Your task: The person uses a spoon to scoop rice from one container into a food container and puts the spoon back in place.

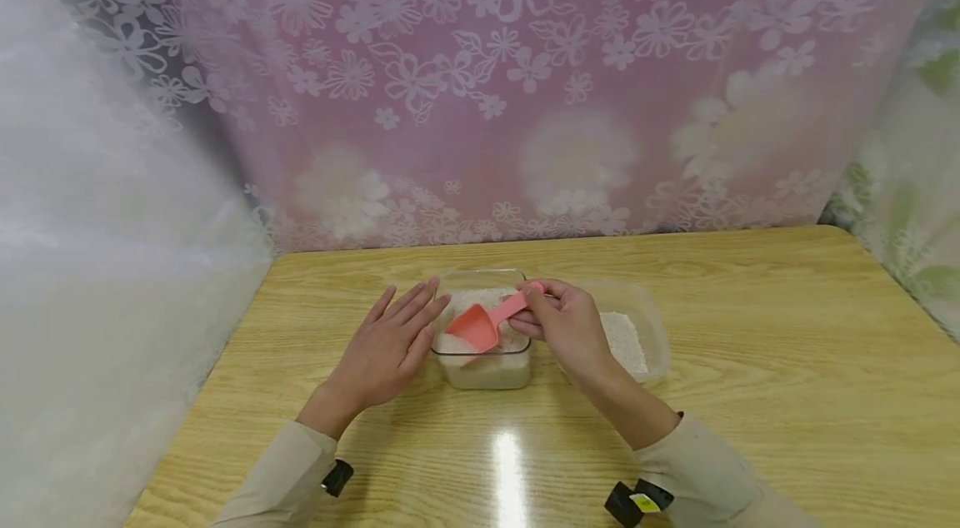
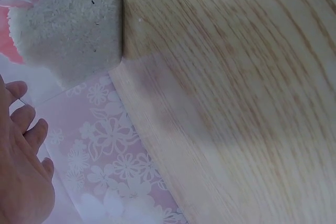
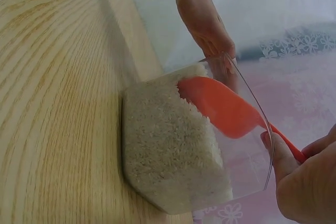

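Note:
In the head view a clear container (image 1: 491, 374) of white rice (image 3: 163, 140) stands on the table. My right hand (image 1: 570, 328) pinches the handle of a pink scoop (image 1: 476, 326) between thumb and fingers. The scoop's bowl is inside the container, and its tip sits in the rice, as the right wrist view shows through the clear wall. My left hand (image 1: 390, 345) lies along the container's left side with its fingers straight, fingertips at the rim. In the left wrist view the left hand (image 2: 23, 156) appears at the left edge beside the container.
A second, frosted container (image 1: 656, 336) with some rice in it stands to the right, partly behind my right hand. The wooden table (image 1: 787, 361) ends at a pink floral curtain (image 1: 480, 136). A whitish sheet (image 1: 112, 261) hangs at the left.

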A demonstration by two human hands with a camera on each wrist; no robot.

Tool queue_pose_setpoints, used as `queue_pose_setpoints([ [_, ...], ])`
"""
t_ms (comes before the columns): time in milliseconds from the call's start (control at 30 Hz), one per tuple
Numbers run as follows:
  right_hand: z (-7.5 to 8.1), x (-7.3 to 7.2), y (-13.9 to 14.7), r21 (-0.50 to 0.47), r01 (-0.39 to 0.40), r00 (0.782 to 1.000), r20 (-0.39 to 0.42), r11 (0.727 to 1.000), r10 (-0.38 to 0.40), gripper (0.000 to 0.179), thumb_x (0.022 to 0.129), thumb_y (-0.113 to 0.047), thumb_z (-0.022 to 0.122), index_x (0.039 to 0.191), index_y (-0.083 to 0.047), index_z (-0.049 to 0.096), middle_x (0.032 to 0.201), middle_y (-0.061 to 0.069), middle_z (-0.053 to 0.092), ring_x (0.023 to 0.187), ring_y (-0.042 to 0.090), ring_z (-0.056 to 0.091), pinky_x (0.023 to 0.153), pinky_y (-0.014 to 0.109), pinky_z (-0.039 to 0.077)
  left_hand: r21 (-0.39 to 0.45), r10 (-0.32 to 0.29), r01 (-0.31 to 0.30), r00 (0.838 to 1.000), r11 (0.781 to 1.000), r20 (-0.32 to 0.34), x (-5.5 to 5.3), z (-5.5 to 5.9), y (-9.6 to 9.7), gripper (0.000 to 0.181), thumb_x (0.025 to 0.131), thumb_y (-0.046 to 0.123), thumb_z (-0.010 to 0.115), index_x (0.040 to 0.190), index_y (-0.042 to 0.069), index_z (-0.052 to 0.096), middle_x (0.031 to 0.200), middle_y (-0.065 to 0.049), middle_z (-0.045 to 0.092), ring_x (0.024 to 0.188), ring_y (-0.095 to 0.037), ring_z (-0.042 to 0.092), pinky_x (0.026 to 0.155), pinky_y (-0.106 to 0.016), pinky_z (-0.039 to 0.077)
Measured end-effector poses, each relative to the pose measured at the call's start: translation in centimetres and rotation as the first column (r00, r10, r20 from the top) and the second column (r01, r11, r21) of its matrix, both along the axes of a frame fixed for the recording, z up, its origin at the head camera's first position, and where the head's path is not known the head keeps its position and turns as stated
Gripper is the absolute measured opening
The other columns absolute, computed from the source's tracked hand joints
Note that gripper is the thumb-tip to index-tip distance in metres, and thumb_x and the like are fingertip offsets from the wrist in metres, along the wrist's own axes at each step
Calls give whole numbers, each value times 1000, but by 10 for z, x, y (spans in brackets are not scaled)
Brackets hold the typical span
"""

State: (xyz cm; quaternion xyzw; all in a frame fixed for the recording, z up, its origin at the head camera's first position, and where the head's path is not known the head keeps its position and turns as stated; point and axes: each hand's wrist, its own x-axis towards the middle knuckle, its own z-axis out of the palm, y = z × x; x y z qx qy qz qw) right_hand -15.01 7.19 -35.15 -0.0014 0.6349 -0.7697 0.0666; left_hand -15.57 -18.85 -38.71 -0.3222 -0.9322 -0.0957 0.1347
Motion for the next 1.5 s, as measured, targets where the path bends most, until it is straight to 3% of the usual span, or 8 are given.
queue_pose_setpoints([
  [167,-3,1,5,-34,12,1000,21,999,-11,30,102,-8,45,125,10,54,110,25,63,84,20,70,80,31,55,8,6,-6,1000,1000,18,1,-1,0,46,105,30,35,149,18,38,155,-3,26,141,-18,24,116,-44,9],
  [267,-4,2,9,-70,19,999,48,997,-16,32,102,-8,45,127,11,52,103,23,64,84,19,70,81,31,54,9,11,-11,999,1000,34,2,0,0,46,105,30,34,149,19,37,156,-2,24,142,-17,22,116,-43,7],
  [467,-4,2,18,-205,4,995,102,979,18,37,103,-6,41,131,18,41,96,17,66,86,19,70,86,30,52,13,10,-11,999,1000,36,2,0,0,46,104,27,40,149,17,38,156,-2,25,141,-18,23,116,-44,8],
  [667,-1,1,25,-265,13,988,151,964,28,38,104,-8,40,134,15,40,97,14,66,89,18,69,89,29,50,21,5,-5,1000,1000,27,2,1,1,47,103,25,42,149,17,38,155,-3,26,141,-19,25,116,-44,9],
  [933,6,-2,42,-321,22,992,122,947,18,30,104,-9,39,125,12,44,92,12,68,89,19,69,88,29,51,20,9,-10,1000,1000,29,2,1,1,47,103,25,42,149,19,37,155,-2,26,141,-19,25,116,-44,9],
  [1100,11,-3,58,-404,27,994,110,914,19,25,103,-9,41,120,9,46,94,14,69,90,20,69,88,29,50,13,19,-20,999,1000,43,2,1,1,47,103,25,41,149,20,37,156,-2,25,141,-17,23,116,-42,7],
  [1300,15,-1,81,-493,44,995,101,869,7,18,100,-9,49,106,3,61,95,17,68,91,22,69,88,29,50,15,20,-21,999,1000,49,2,1,1,46,104,26,38,150,20,36,156,0,24,141,-16,23,116,-43,8],
  [1500,13,0,104,-534,42,997,79,844,0,18,98,-10,54,107,2,64,98,17,68,93,23,68,88,30,50,21,18,-19,999,1000,46,2,1,1,46,104,26,39,150,20,36,156,0,24,141,-16,22,116,-43,7],
])
